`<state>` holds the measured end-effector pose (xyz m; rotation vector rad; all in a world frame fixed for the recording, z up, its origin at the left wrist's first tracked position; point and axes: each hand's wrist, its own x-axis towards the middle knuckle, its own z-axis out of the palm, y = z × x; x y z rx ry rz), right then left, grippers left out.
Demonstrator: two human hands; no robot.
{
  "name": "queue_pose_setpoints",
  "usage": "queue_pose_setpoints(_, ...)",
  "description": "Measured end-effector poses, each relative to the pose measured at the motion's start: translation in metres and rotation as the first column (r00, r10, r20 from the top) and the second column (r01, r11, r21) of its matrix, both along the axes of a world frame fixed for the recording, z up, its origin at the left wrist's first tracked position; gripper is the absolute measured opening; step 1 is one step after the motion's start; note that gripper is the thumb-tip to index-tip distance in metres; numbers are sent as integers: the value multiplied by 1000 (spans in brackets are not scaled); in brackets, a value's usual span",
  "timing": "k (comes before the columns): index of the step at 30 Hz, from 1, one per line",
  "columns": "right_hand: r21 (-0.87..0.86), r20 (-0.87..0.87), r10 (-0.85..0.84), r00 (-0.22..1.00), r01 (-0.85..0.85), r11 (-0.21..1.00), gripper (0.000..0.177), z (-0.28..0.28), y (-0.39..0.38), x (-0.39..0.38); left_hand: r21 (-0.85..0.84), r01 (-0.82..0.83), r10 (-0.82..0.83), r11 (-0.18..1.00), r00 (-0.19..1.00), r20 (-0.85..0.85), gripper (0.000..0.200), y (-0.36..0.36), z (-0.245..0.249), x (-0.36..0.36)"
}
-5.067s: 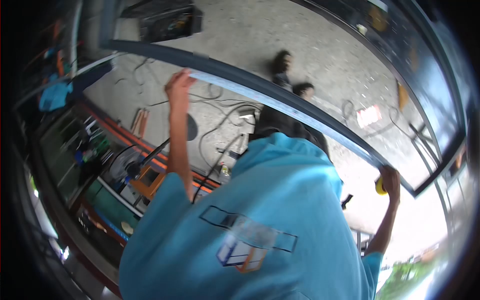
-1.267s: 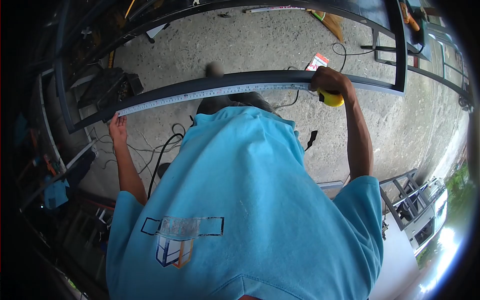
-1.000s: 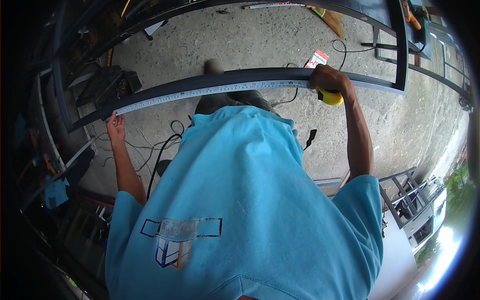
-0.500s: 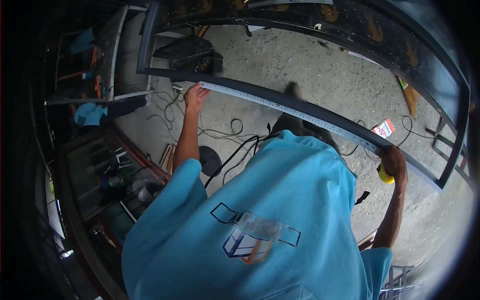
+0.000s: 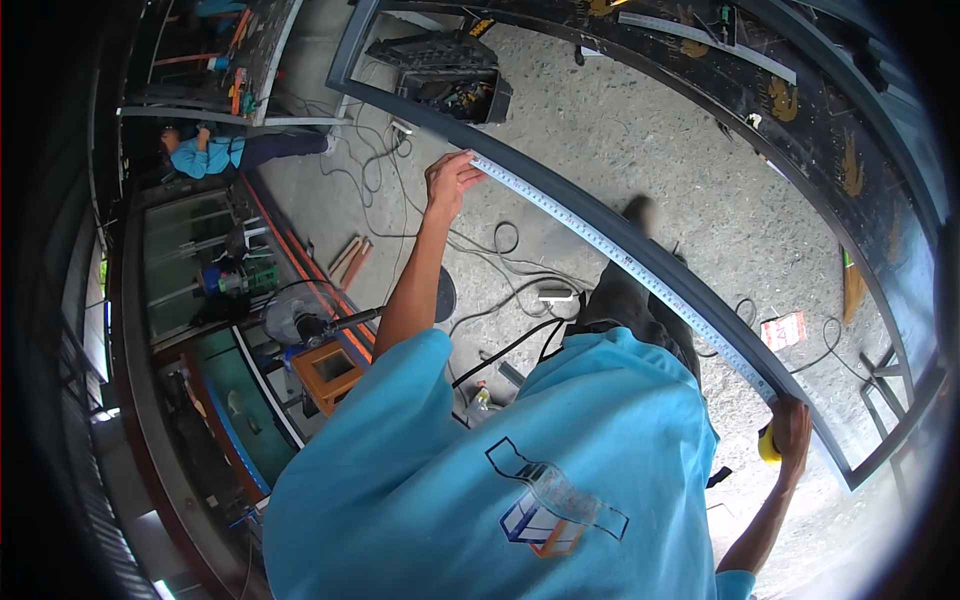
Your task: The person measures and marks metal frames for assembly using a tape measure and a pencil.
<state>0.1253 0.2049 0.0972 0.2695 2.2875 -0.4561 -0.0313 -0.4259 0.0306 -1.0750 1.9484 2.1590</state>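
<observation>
A measuring tape's blade (image 5: 625,258) runs stretched along the near side of a dark grey frame bar (image 5: 560,185). My left hand (image 5: 453,184) pinches the blade's end against the bar, toward the upper left. At the lower right, my right hand (image 5: 791,428) grips the tape's yellow case (image 5: 768,444), close beside the same bar. The fingers of my right hand are partly hidden. The bar belongs to a large frame whose corners show at the upper left and lower right.
An open black toolbox (image 5: 455,92) stands on the concrete floor beyond the bar. Cables (image 5: 500,262) and a red-and-white packet (image 5: 783,331) lie on the floor. A person in blue (image 5: 208,154) is at the far left. A wooden box (image 5: 328,374) sits lower left.
The view has shifted and turned, so the frame and tape slope more steeply. Both hands appear farther right and still hold the tape along the bar.
</observation>
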Motion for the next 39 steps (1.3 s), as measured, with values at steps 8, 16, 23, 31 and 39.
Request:
queue_pose_setpoints(8,57,-48,79,996,-77,995,26,2,0,11,66,-92,94,994,995,-32,15,8,-2,2)
queue_pose_setpoints(16,129,-72,68,995,-59,990,28,-2,-5,12,44,-100,103,994,991,-90,12,6,-8,3)
queue_pose_setpoints(23,64,-125,108,986,-100,993,28,-6,0,11,39,-62,66,997,994,-86,10,4,-8,2)
queue_pose_setpoints(31,66,-219,70,973,-57,996,19,-6,-6,15,95,-39,43,995,998,-38,13,-24,-30,3)
queue_pose_setpoints(39,32,-242,10,970,-2,999,14,-10,-5,15,157,1,-3,988,1000,9,20,-49,-38,-9)
